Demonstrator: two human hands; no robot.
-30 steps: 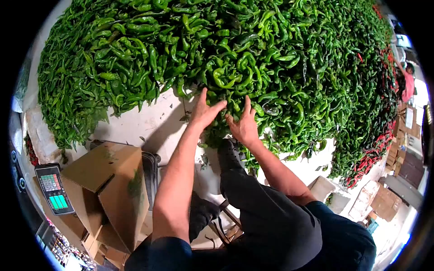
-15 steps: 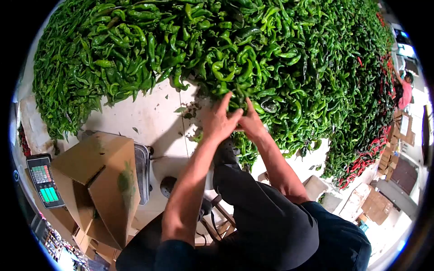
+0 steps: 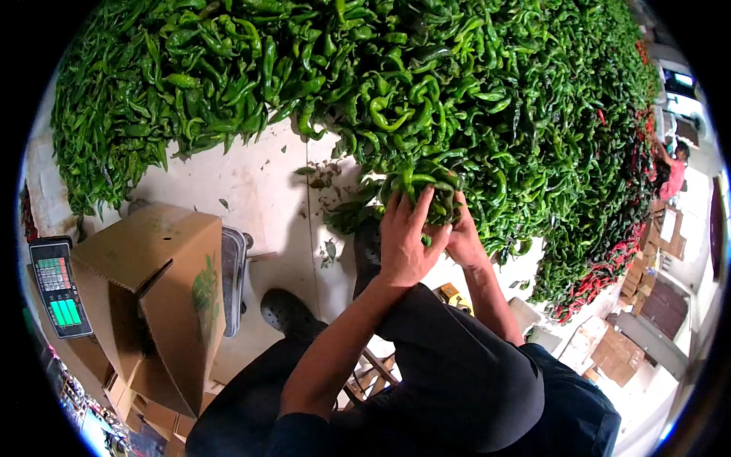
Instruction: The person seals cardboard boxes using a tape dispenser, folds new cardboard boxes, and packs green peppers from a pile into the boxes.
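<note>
My left hand and my right hand are close together at the near edge of a large heap of green chili peppers. Between them they cup a bunch of green peppers, with the fingers curled around its sides. Some fingertips are hidden among the peppers. The bunch sits just above my raised knee, in front of a dark shoe.
An open cardboard box stands at the left on a scale, whose display glows green. Leaf scraps lie on the pale floor. Red peppers edge the heap at right. Another person is at the far right.
Both hands have drawn back toward my body and slightly right, and now hold a bunch of green peppers gathered from the heap. The view has shifted a little.
</note>
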